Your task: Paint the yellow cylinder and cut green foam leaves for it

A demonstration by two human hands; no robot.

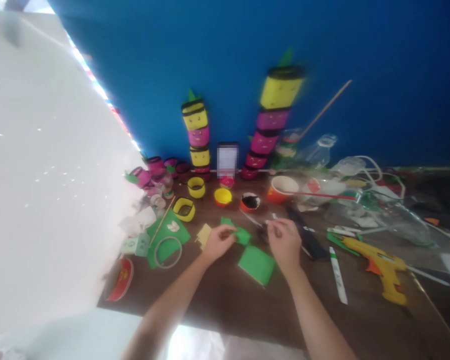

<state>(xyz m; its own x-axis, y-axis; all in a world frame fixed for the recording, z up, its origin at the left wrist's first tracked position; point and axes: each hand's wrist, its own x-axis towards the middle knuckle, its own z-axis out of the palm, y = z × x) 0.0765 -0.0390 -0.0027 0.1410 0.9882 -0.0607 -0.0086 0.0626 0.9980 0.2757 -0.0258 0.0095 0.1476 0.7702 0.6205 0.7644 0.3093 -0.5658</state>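
Note:
My left hand (219,243) is closed in a pinch at a small cut green sheet piece (242,235), whose far end lies by the dark table. To its right my right hand (285,243) is raised with thumb and fingers pressed together; what sits between them is too small and blurred to make out. A dark, blurred object (261,231) with a thin pale strip lies just left of those fingertips. Between the wrists rests a square green sheet (257,264) on the table. Cream paper scraps (203,235) lie beside my left hand.
Behind stand two stacked yellow-and-magenta columns (200,157) (265,142). Yellow rings (184,209), a yellow paint cup (223,196), a black paint cup (250,202) and a larger cup (281,190) sit nearer. A yellow glue gun (388,270), marker (338,275) and clear plastic bottles (318,152) occupy the right.

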